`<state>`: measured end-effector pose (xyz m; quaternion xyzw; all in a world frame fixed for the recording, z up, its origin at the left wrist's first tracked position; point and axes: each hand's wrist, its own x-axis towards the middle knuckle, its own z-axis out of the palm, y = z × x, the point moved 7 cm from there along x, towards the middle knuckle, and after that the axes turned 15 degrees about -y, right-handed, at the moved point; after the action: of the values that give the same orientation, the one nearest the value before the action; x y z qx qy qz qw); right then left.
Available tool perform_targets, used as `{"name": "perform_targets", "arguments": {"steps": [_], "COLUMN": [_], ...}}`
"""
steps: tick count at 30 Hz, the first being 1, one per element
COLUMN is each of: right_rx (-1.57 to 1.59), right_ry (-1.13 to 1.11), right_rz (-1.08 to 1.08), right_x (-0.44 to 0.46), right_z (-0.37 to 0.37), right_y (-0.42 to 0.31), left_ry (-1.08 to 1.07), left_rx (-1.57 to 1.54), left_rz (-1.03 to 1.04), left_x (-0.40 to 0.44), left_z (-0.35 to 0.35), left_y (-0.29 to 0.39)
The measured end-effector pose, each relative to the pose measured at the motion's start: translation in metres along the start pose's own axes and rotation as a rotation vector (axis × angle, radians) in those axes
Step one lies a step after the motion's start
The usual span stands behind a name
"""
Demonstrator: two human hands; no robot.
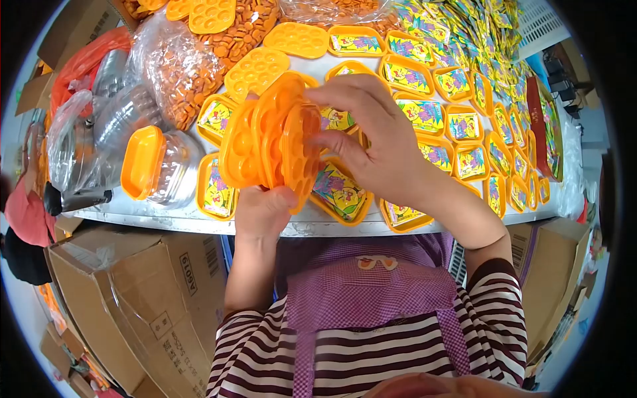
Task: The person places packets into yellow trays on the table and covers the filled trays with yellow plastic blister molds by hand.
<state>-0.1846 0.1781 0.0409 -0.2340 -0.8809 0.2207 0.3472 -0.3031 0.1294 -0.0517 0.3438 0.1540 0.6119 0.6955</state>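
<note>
Separating one tray from a nested stack looks to be the step in hand. The stack of orange round-welled trays (pixel 255 146) is held up above the near side of the bench (pixel 179 224), tilted on its side. The left hand (pixel 265 209) grasps it from below, while the right hand (pixel 371 136) is at its right edge, thumb and fingers spread apart; blur hides whether they pinch a tray. Freeing one would likely call for a steady left grip and a fingertip slipped between rims.

Beyond the stack, more round-welled trays (pixel 257 74) lie flat. To the right, orange trays holding a printed packet each (pixel 417 116) stand in close rows, with a heap of loose packets (pixel 464 30) behind them. On the left are a clear bag of orange discs (pixel 174 73), nested clear plastic covers (pixel 178 169) with an orange rectangular tray (pixel 143 162) against them, and a red plastic bag (pixel 86 66).

Below the bench stands a cardboard carton (pixel 146 298); the person wears a purple checked apron (pixel 371 298).
</note>
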Motion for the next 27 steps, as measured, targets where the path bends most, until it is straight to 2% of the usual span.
{"name": "perform_targets", "arguments": {"steps": [11,17,20,27], "right_rx": [0.226,0.361,0.513,0.543], "right_ry": [-0.065,-0.097,-0.082,-0.034], "right_rz": [0.126,0.269,0.321,0.264], "right_x": [-0.003,-0.007,-0.010,-0.012], "right_z": [0.010,0.017,0.024,0.023], "right_y": [0.018,0.028,0.034,0.038], "left_ry": [0.019,0.071,0.065,0.083], "left_rx": [0.014,0.107,0.041,0.011], "left_rz": [0.006,-0.032,0.011,0.026], "left_x": [-0.005,-0.008,-0.009,-0.007], "left_z": [-0.004,-0.003,-0.003,0.003], "left_y": [-0.008,-0.011,-0.013,-0.014]}}
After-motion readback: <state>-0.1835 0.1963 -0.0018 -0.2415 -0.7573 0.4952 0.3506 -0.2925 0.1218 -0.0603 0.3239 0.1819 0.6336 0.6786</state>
